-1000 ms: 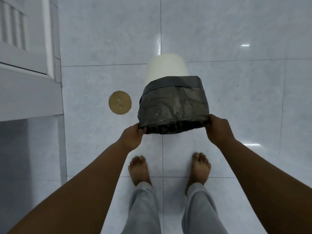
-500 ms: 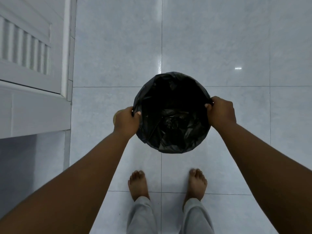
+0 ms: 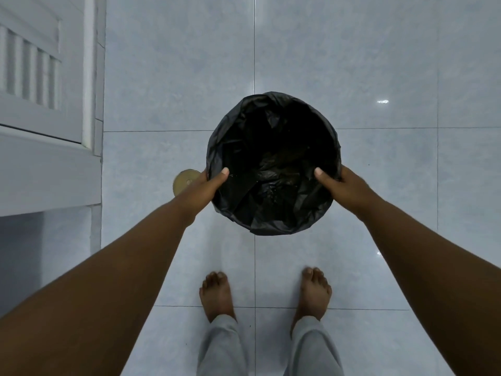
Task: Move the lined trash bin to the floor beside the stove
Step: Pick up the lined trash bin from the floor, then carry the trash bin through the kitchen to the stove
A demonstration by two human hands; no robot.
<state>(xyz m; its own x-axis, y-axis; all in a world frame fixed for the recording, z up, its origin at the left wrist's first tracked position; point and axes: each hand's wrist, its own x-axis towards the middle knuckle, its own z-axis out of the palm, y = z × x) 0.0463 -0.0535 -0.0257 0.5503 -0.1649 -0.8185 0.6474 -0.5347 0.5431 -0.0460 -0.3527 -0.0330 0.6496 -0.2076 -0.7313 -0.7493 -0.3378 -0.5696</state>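
The trash bin [image 3: 273,164] is held upright between the left hand [image 3: 207,185] and right hand [image 3: 343,185], above the floor [image 3: 379,63]. Each hand is pinched over the rim, thumb inside. The bin is judged light and stiff, its black liner [image 3: 271,213] slippery; the rim is best gripped through it.

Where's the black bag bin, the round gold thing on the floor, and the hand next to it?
lined trash bin [image 3: 272,123]: head view, on the bag's far inside wall.
round gold floor disc [image 3: 183,179]: head view, on its visible left part.
left hand [image 3: 204,185]: head view, on the back of the hand.
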